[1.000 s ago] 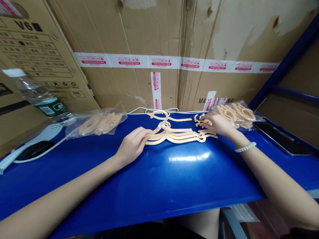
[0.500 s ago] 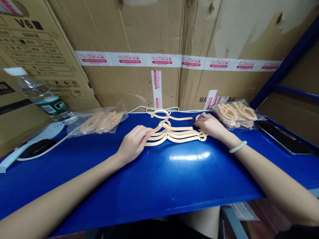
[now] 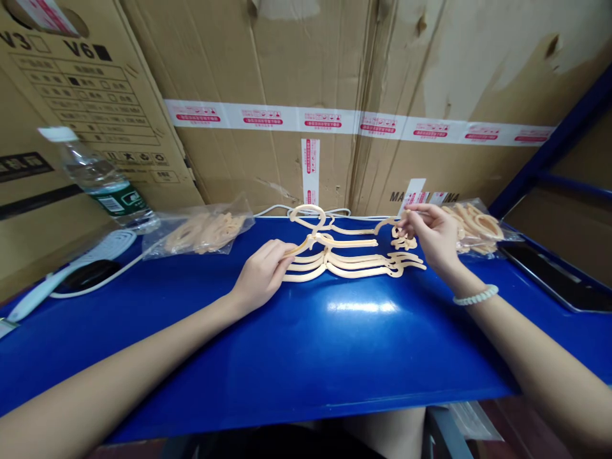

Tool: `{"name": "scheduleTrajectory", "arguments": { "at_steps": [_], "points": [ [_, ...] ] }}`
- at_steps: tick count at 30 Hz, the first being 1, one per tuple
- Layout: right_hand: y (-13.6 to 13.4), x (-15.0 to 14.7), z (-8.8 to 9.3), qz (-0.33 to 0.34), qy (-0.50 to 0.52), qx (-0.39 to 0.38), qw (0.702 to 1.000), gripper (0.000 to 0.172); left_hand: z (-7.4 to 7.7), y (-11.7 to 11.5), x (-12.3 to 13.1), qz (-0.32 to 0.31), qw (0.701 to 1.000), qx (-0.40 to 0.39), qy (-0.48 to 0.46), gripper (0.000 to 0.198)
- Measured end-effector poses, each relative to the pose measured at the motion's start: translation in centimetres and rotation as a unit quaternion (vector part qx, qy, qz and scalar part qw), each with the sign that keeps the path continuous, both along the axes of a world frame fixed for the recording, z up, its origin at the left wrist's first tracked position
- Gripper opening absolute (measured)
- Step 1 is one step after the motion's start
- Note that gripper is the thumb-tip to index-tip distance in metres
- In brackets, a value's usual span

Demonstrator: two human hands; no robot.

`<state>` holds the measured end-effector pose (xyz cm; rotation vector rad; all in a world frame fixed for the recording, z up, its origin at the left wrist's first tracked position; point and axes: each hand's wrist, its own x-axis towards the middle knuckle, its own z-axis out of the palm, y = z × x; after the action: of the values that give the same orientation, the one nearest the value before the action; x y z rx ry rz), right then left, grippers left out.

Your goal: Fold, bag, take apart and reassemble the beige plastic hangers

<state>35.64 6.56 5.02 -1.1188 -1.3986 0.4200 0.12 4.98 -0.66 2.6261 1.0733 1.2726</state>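
Note:
My left hand (image 3: 262, 275) is closed on the left arm of a beige folding clothes hanger (image 3: 347, 243), whose round hook stands up at its middle. Below it on the table, several more beige hangers (image 3: 358, 270) lie stacked, their right ends showing curved pieces. My right hand (image 3: 430, 234) is raised at the right, thumb and fingers pinched on a small beige plastic piece mostly hidden by the fingers. Just under those fingers lies a small heap of beige pieces (image 3: 404, 242). Another hanger arm (image 3: 354, 231) lies farther back.
Clear bags of beige hanger parts lie at left (image 3: 205, 233) and right (image 3: 478, 223). A water bottle (image 3: 115, 191), a pale blue brush-like thing (image 3: 71, 268) and a black mouse-like object (image 3: 90, 275) are at left. A dark phone or tablet (image 3: 554, 271) lies far right. Cardboard boxes (image 3: 268, 166) stand behind.
My right hand has lifted and drawn back right from the pieces, uncovering the small heap. My left hand keeps its hold on the hanger. The view has shifted slightly left.

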Motion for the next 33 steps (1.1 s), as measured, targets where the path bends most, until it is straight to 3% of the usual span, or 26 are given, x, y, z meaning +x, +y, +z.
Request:
{"name": "scheduleTrajectory", "arguments": {
  "at_steps": [6, 18, 24, 33],
  "points": [
    [-0.1, -1.1, -0.2, 0.083, 0.166, -0.1, 0.977, 0.039, -0.1, 0.1, -0.1, -0.006, 1.0, 0.009, -0.005, 0.019],
    [-0.1, -1.5, -1.0, 0.166, 0.271, -0.198, 0.927, 0.041, -0.2, 0.1, -0.1, -0.013, 1.0, 0.009, -0.017, 0.017],
    [-0.2, -1.6, -1.0, 0.201, 0.243, -0.273, 0.909, 0.036, -0.1, 0.1, -0.1, -0.017, 1.0, 0.009, -0.015, 0.016],
    [-0.8, -1.5, 0.0, 0.264, 0.136, -0.286, 0.911, 0.038, -0.4, 0.3, -0.2, -0.017, 1.0, 0.025, -0.006, 0.016]
  ]
}}
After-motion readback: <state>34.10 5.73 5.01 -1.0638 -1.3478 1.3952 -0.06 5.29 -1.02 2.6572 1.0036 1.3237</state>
